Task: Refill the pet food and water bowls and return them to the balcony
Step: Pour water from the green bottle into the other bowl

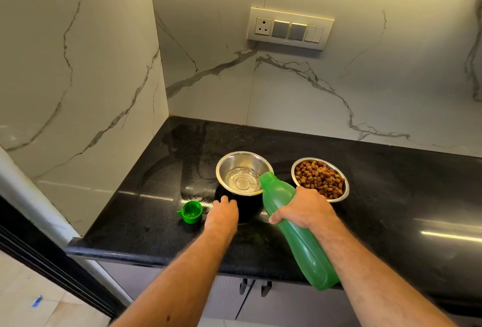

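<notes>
A steel water bowl with a black outer wall stands on the black counter, and water pools in its bottom. My right hand grips a green plastic bottle, tilted with its open mouth over the bowl's right rim. My left hand rests against the bowl's near black side, fingers on it. To the right a second steel bowl is full of brown kibble. The bottle's green cap lies open side up on the counter, left of my left hand.
Marble walls close the corner at the left and back. A switch panel with a socket is on the back wall. Cabinet handles hang below the counter's front edge. A dark door frame and floor tiles are at lower left.
</notes>
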